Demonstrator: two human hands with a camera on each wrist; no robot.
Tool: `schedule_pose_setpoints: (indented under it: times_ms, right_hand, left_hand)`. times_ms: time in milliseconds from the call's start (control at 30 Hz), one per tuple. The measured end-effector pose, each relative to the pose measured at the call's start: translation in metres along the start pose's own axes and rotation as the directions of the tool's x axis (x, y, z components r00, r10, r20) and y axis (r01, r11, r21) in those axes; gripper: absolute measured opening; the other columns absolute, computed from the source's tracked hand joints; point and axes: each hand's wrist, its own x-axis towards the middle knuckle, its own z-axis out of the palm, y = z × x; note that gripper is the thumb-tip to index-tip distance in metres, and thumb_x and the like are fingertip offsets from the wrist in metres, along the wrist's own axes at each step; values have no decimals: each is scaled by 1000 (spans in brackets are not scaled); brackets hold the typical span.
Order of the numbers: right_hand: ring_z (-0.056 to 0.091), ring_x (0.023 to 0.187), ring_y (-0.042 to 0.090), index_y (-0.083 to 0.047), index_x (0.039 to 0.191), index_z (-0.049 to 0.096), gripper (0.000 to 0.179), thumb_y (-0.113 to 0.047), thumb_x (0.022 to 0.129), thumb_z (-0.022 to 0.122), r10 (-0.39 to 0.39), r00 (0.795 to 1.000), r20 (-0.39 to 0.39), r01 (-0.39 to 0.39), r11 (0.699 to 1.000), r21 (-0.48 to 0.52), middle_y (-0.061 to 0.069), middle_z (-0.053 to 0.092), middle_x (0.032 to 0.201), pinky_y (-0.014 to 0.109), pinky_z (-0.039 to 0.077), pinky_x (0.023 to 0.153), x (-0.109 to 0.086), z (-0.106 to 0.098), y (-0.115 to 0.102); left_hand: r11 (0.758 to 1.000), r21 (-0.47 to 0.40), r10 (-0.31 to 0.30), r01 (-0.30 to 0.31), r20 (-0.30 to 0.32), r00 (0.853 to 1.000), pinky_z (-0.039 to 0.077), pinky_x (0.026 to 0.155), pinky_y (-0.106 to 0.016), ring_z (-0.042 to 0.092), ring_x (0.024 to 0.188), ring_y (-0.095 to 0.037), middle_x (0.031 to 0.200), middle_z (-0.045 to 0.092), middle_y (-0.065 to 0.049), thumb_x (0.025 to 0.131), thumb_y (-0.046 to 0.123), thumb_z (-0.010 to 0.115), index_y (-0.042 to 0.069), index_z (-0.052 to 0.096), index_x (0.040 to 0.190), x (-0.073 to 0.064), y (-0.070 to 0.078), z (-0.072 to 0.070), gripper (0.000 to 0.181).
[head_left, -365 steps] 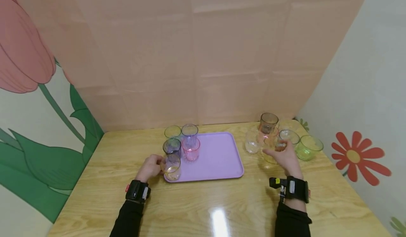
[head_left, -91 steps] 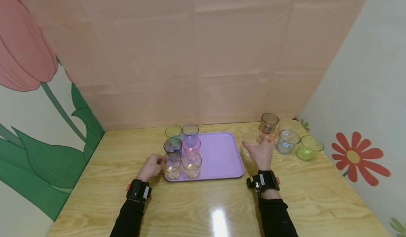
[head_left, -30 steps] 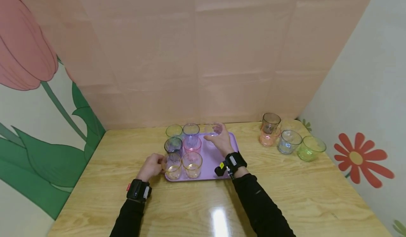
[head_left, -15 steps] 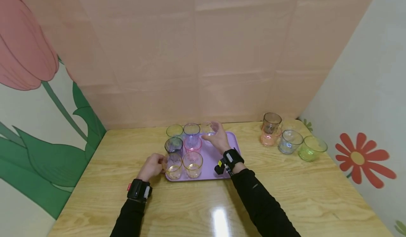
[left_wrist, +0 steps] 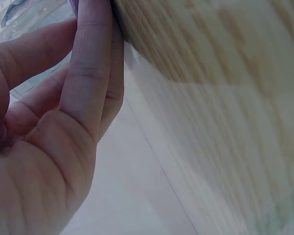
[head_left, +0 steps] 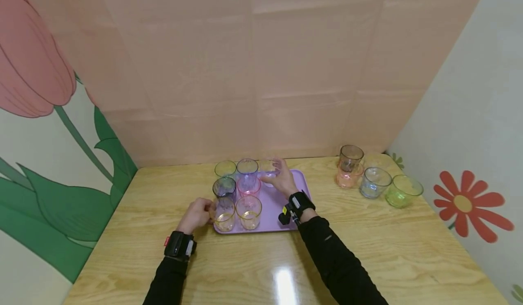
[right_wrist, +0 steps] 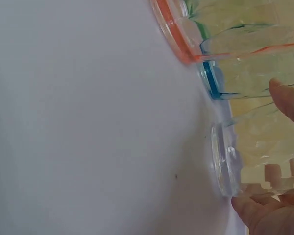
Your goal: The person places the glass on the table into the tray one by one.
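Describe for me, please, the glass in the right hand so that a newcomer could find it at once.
On the wooden table, find the purple tray. At its far edge, go to the right hand, which holds the clear glass. The bluish glass stands just left; this one looks colourless.

Your right hand point(head_left: 283, 181) is now at the back of the tray point(head_left: 271, 209), away from the glasses on the right of the bench point(head_left: 347, 259), and the clear glass point(right_wrist: 228, 161) has come across in its grip, next to the purple glass point(head_left: 247, 174). A yellowish glass point(head_left: 249, 213) has also left that cluster, now four instead of six, for the tray's front row.
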Motion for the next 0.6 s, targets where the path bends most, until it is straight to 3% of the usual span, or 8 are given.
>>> schedule_pose_setpoints:
  times_ms: [600]
  right_hand:
    - [37,141,47,-5,152,31,90,-1,79,83,-16,999,48,18,999,-50,27,38,155,57,34,115,1,-1,1]
  left_hand:
    - [999,34,-11,11,5,1000,56,62,-29,57,71,-19,80,60,-7,81,-20,55,-5,69,92,0,0,0,23]
